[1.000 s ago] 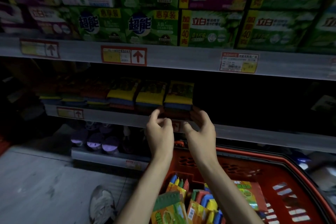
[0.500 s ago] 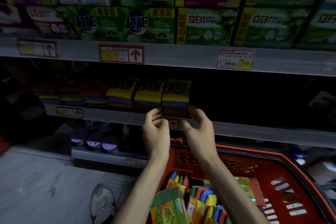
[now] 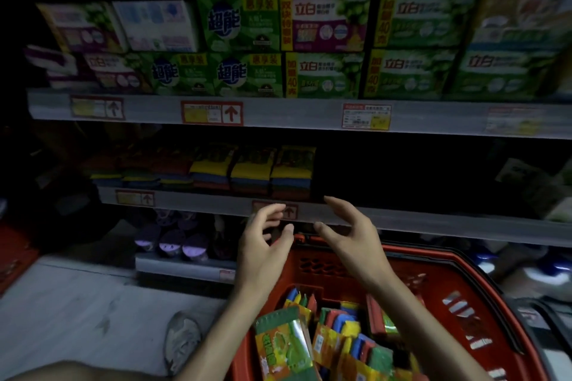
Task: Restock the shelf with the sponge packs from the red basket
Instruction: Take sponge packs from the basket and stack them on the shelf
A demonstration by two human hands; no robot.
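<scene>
A row of sponge packs stands on the dim middle shelf (image 3: 402, 221), the rightmost pack (image 3: 292, 172) with yellow, blue and red layers. Below it the red basket (image 3: 483, 288) holds several more sponge packs (image 3: 337, 340). My left hand (image 3: 266, 241) and my right hand (image 3: 346, 226) hover in front of the shelf edge, just above the basket's far rim. Both are empty, fingers loosely spread, palms facing each other. Neither touches the packs on the shelf.
Green and purple detergent boxes (image 3: 247, 74) fill the upper shelf. The middle shelf right of the sponge row is dark, its contents unreadable. Purple-lidded jars (image 3: 182, 244) sit on the low shelf. My shoe (image 3: 182, 340) rests on the grey floor, left of the basket.
Both hands have let go of the rightmost pack on the shelf and drawn back and down toward the basket. My head has tilted, showing more of the upper shelf.
</scene>
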